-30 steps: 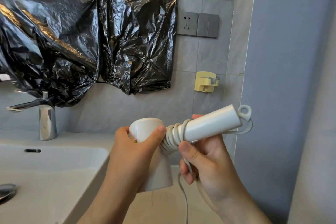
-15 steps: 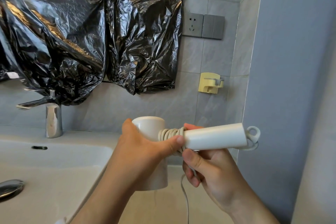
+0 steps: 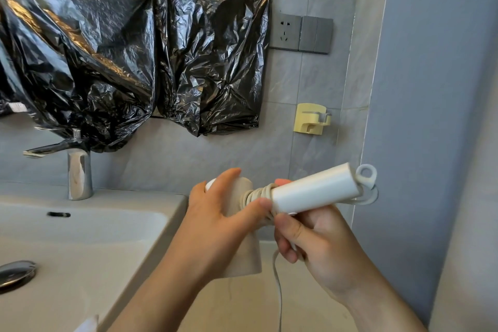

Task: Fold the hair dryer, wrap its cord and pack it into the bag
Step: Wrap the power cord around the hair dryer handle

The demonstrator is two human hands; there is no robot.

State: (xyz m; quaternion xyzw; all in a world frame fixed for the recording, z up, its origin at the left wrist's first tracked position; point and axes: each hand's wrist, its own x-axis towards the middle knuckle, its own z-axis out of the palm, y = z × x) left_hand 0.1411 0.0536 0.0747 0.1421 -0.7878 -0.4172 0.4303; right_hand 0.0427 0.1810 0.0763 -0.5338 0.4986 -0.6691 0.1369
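Your left hand [image 3: 215,226] is wrapping around the barrel of the white plastic hair dryer [image 3: 312,193], fingers spreading over the rounded back end while the thumb is pressing against the coils of pale cord [image 3: 256,195] bunched at the joint where handle and barrel meet. Your right hand [image 3: 318,245] is cupping the handle from beneath, its fingers curling up behind the tube and the thumb and forefinger pinching the loose run of cord that is hanging straight down toward the bottom of the frame. You are holding the hair dryer in mid-air in front of you, just right of the basin's edge, with the handle pointing up and to the right and its hanging loop [image 3: 366,174] sticking out at the far end; the barrel is pointing downward behind your left palm. To the left, the white ceramic sink [image 3: 89,229] is sitting in the pale tabletop [image 3: 310,302], with a chrome tap [image 3: 78,172] standing at its back rim and a metal drain plug [image 3: 16,273] showing near the frame's edge. Crinkled black plastic sheeting [image 3: 129,56] is covering the wall above the tap. On the grey tiles further right, a grey socket and switch panel [image 3: 301,33] is sitting above a small yellow wall hook [image 3: 310,118].
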